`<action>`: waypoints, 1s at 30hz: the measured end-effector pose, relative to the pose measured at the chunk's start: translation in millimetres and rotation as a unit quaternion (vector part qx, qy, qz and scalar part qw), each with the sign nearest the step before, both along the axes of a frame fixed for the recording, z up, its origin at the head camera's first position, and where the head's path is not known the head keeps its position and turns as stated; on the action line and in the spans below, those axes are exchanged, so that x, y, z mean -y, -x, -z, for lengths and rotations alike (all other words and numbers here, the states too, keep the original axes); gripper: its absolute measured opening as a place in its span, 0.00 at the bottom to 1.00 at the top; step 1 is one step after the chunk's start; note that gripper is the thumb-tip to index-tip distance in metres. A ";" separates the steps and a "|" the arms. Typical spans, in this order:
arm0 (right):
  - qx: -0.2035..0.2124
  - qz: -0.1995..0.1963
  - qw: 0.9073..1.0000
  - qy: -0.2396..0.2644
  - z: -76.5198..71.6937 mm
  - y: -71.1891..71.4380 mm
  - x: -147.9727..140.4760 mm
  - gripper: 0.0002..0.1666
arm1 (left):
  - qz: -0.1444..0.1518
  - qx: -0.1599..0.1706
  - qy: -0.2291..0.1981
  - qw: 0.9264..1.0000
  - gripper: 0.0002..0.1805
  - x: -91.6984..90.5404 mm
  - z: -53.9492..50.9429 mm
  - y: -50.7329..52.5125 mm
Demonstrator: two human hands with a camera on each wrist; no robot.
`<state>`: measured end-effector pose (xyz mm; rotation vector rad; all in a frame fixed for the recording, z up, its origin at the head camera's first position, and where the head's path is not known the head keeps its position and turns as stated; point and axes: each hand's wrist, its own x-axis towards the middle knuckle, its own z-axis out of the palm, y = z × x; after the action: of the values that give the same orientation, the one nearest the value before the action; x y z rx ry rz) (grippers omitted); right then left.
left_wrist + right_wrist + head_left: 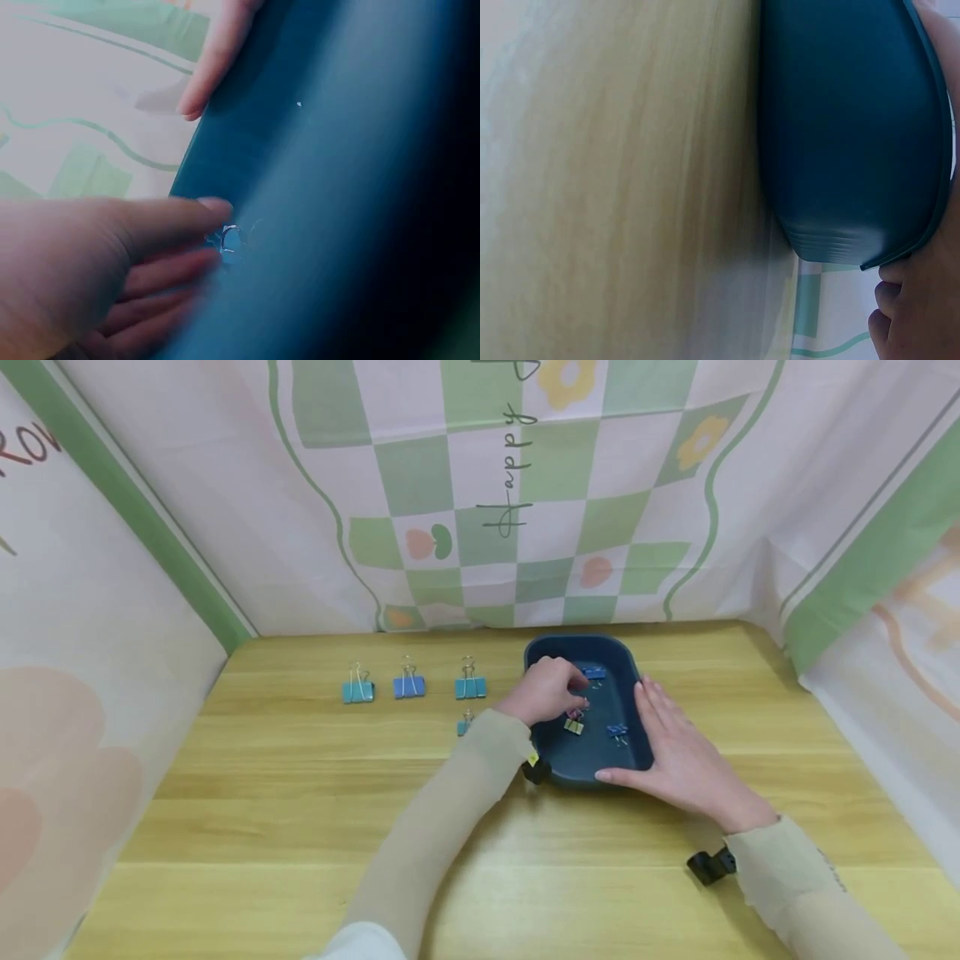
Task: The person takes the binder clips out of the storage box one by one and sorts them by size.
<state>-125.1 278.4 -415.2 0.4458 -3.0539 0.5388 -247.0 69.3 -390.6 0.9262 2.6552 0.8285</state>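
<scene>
A dark blue tray (577,764) holds several small binder clips: a blue one (593,673), a yellowish one (573,726), a blue one (617,731) and a pinkish one beside the left fingertips. My left hand (543,689) reaches over the tray's left rim, fingers bent down inside. In the left wrist view, a silver wire loop (231,238) shows by the thumb and fingertips of that hand (112,262); whether they pinch it is unclear. My right hand (686,760) grips the tray's right side, thumb at the near corner; the right wrist view shows it (930,300) against the rim.
Left of the tray, a teal clip (358,692), a blue clip (408,686) and another teal clip (470,687) stand in a row on the wooden table (300,827). A smaller teal clip (462,727) lies nearer, partly behind the left sleeve. Patterned cloth hangs around the table.
</scene>
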 end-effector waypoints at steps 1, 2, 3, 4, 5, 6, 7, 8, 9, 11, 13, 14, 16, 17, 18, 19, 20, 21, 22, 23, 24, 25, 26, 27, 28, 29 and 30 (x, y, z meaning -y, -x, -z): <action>0.000 0.000 1.000 0.000 -0.1 0.0 0.1 0.77 | 0.000 -0.002 0.015 1.000 0.18 -0.8 -0.6 -0.2; 0.001 0.000 1.000 0.000 -0.3 0.0 0.2 0.77 | 0.001 -0.004 0.028 1.000 0.16 -1.6 -1.1 -0.5; 0.000 -0.001 1.000 0.000 -0.3 0.0 0.3 0.77 | 0.002 -0.003 0.038 0.999 0.15 -2.2 -1.3 -1.0; 0.001 -0.001 1.000 0.000 -0.4 0.0 0.3 0.77 | 0.002 -0.005 0.045 0.999 0.14 -2.8 -1.3 -1.4; 0.001 -0.001 1.000 0.000 -0.4 0.0 0.3 0.77 | 0.001 -0.010 0.051 0.999 0.13 -3.4 -1.0 -1.7; 0.000 -0.001 1.000 0.000 -0.4 0.0 0.3 0.77 | 0.000 -0.014 0.057 0.998 0.13 -3.9 -0.8 -2.0; -0.001 -0.002 1.000 0.000 -0.3 0.0 0.3 0.77 | -0.002 -0.016 0.061 0.998 0.12 -4.4 -0.6 -2.5; -0.002 -0.002 1.000 0.000 -0.2 0.1 0.3 0.77 | -0.002 -0.019 0.066 0.998 0.12 -4.8 -0.4 -3.1; -0.004 -0.003 1.000 0.001 0.0 0.1 0.3 0.78 | -0.002 -0.022 0.071 0.997 0.12 -5.0 -0.1 -3.6; -0.008 -0.004 1.000 0.002 0.5 0.2 0.2 0.78 | 0.003 -0.033 0.084 0.996 0.12 -5.5 0.6 -4.3; -0.011 -0.005 1.000 0.003 0.9 0.3 0.0 0.78 | 0.008 -0.046 0.096 0.994 0.12 -5.6 1.3 -4.8; -0.011 -0.006 1.000 0.004 1.1 0.4 -0.1 0.78 | 0.011 -0.052 0.100 0.994 0.11 -5.6 1.6 -5.0; -0.012 -0.005 1.000 0.005 1.4 0.4 -0.2 0.78 | 0.015 -0.061 0.103 0.993 0.10 -5.4 2.0 -5.1; -0.012 -0.006 1.000 0.005 1.5 0.3 -0.3 0.78 | 0.015 -0.064 0.102 0.993 0.10 -5.3 2.3 -5.0; -0.012 -0.006 1.000 0.006 1.5 0.2 -0.3 0.78 | 0.014 -0.061 0.099 0.993 0.10 -5.2 2.2 -5.1; -0.011 -0.005 1.000 0.006 1.5 0.1 -0.3 0.78 | 0.014 -0.058 0.096 0.994 0.10 -5.2 2.2 -5.0; -0.011 -0.005 1.000 0.007 1.5 0.1 -0.2 0.78 | 0.013 -0.053 0.093 0.994 0.09 -5.3 2.1 -5.0; -0.011 -0.005 1.000 0.008 1.4 -0.1 -0.2 0.78 | 0.013 -0.050 0.091 0.995 0.09 -5.2 2.1 -4.7; -0.010 -0.004 1.000 0.008 1.2 -0.2 -0.2 0.78 | 0.013 -0.047 0.089 0.995 0.09 -5.2 2.0 -4.5; -0.009 -0.003 1.000 0.008 1.0 -0.2 -0.2 0.78 | 0.012 -0.040 0.085 0.995 0.09 -5.2 2.0 -4.2; -0.007 -0.002 1.000 0.009 0.9 -0.3 -0.2 0.78 | 0.011 -0.034 0.081 0.996 0.09 -5.1 1.9 -4.1; -0.006 -0.001 1.000 0.009 0.7 -0.3 -0.3 0.78 | 0.011 -0.028 0.077 0.997 0.08 -4.9 1.8 -3.9; -0.005 -0.001 1.000 0.009 0.6 -0.2 -0.3 0.78 | 0.012 -0.019 0.069 0.997 0.08 -4.4 1.8 -3.9; -0.004 0.000 1.000 0.009 0.5 -0.2 -0.3 0.78 | 0.013 -0.015 0.061 0.998 0.07 -3.8 2.1 -3.7; -0.003 0.000 1.000 0.008 0.5 -0.1 -0.3 0.78 | 0.015 -0.012 0.052 0.998 0.05 -3.3 2.2 -3.6; -0.003 0.000 1.000 0.008 0.6 0.1 -0.4 0.78 | 0.017 -0.007 0.043 0.999 0.03 -2.7 2.3 -3.4; -0.004 0.000 1.000 0.008 0.7 0.2 -0.4 0.78 | 0.020 -0.009 0.036 0.999 0.02 -2.0 2.5 -3.2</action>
<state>-125.3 278.9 -416.0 0.4463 -3.0405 0.5595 -243.8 71.4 -393.2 0.9692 2.6532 0.7157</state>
